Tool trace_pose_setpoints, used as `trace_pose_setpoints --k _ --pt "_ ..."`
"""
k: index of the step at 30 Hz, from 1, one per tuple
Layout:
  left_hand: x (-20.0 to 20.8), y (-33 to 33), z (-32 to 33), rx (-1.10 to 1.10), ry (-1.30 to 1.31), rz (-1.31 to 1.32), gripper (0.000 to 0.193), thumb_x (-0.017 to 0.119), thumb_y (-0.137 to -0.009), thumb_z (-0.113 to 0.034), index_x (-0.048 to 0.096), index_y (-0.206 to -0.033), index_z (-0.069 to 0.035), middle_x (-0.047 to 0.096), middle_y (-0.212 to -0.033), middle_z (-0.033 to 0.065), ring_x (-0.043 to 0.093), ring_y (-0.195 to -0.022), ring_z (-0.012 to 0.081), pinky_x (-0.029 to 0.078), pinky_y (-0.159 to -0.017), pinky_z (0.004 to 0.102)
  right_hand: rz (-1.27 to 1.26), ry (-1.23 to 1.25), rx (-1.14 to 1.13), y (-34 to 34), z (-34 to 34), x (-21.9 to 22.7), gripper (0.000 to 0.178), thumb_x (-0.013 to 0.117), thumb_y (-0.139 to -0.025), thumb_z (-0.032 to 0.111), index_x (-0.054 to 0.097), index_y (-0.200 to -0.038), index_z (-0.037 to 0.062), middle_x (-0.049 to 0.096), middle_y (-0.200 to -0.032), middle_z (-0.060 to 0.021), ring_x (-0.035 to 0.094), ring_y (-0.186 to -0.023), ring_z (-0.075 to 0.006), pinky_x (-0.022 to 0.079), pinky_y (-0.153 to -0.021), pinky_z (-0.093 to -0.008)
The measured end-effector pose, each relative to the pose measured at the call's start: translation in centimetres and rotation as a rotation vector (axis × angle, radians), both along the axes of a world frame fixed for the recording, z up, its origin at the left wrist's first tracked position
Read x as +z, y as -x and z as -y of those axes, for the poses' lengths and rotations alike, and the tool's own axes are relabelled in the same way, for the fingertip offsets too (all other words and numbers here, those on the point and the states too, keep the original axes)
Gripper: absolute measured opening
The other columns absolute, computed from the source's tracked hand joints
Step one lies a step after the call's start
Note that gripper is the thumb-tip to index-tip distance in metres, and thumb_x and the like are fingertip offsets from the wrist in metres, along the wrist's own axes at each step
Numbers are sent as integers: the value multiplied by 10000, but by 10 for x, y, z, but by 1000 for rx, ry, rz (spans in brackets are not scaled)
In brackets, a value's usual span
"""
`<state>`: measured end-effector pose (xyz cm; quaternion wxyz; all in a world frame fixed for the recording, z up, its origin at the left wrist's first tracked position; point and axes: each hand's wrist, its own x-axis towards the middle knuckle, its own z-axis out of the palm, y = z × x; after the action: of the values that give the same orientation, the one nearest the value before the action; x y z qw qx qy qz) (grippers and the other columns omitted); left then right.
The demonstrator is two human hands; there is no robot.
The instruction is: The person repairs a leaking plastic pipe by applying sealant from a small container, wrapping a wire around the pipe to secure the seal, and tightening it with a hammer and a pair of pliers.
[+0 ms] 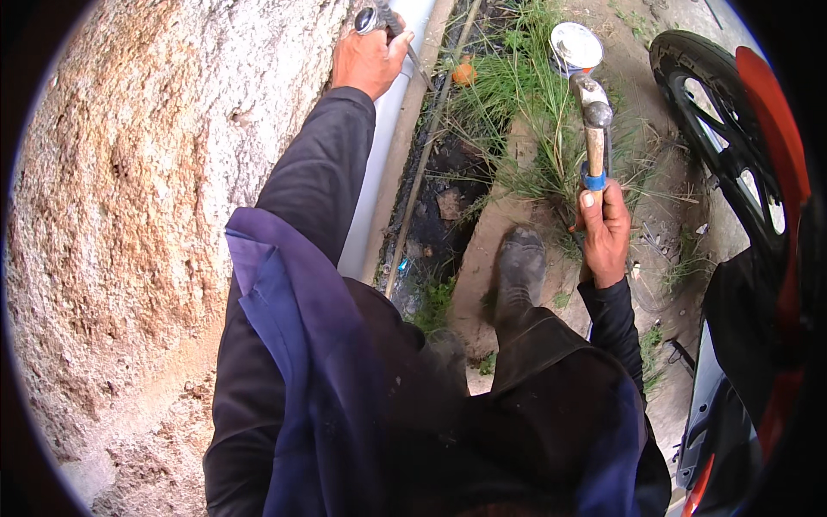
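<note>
Two grips, fingers curled closed: left hand [372, 62] holds a metal bar [419, 64] near the pipe [385, 142] edge, likely steadying it; right hand [607, 239] holds the hammer [595, 145] handle, likely for leverage.

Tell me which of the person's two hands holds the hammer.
The right hand, closed around the hammer just below its blue band. The left hand, beside the pale pipe, wears a dark-stoned ring and grips what looks like a dark rod.
</note>
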<state>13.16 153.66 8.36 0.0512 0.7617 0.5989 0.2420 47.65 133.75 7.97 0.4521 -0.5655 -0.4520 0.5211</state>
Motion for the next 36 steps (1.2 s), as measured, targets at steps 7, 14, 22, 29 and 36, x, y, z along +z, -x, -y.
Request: trace_pose_setpoints --k 7,14,22,29,36 --pt "-35 15 13 109 39 267 249 688 -910 -307 668 -1018 -83 726 -868 149 718 -822 311 540 -735 391 49 7 89 4 3 -9 192 593 -1022 237 558 -1063 53 476 -758 50 420 -647 -37 361 -579 -212" --pt "-46 10 15 139 215 91 304 628 -924 -384 657 -1154 -187 726 -910 150 692 -893 393 537 -795 484 63 142 5 -29 1 -15 143 572 -1028 187 519 -1082 66 505 -751 25 468 -608 -41 408 -528 -219" --pt "-42 -7 16 286 303 11 320 668 -864 -396 705 -1125 -216 729 -917 157 697 -873 374 537 -805 450 215 -56 70 9 -36 52 378 533 -1049 218 484 -1387 57 522 -779 10 461 -606 -57 415 -548 -235" --pt "-41 6 22 308 293 -22 419 639 -867 -485 775 -923 -93 702 -831 233 686 -826 392 531 -783 485 213 -537 117 62 -84 137 523 508 -1051 151 341 -1539 62 614 -956 -65 524 -718 -73 434 -595 -218" --pt "-50 -1 16 240 238 -1 341 619 -901 -401 743 -935 -86 707 -830 188 689 -816 355 539 -784 488 569 -727 297 80 -122 191 472 531 -1039 143 444 -1498 76 662 -975 -110 575 -762 -113 471 -666 -261"
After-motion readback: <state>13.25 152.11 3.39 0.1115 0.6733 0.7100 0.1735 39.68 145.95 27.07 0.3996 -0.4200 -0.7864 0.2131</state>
